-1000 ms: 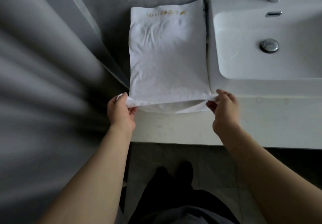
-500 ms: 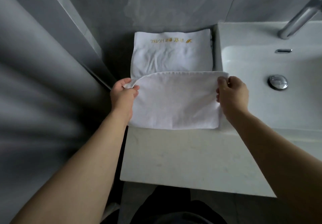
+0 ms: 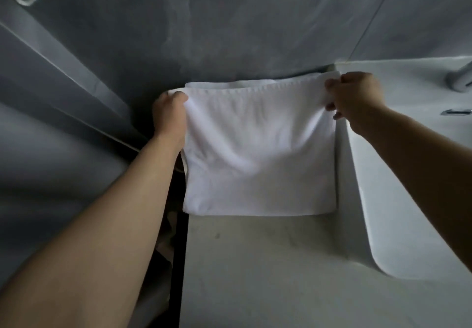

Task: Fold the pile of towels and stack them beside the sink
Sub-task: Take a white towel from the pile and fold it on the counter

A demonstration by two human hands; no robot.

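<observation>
A white towel lies folded in half on the pale counter, just left of the white sink. My left hand pinches the folded-over layer's far left corner. My right hand pinches its far right corner, near the sink's rim. The upper layer's hemmed edge reaches almost to the far edge of the lower layer, of which a narrow strip shows by the wall. The gold lettering on the towel is hidden.
A grey wall rises right behind the towel. A grey panel slants along the left. The base of a metal tap and an overflow slot sit at the right. A dark gap runs beside the counter's left edge.
Both hands have carried the towel's near edge away from me, over the rest of the towel, up to its far edge. The lettering is now covered. The camera has tilted upward.
</observation>
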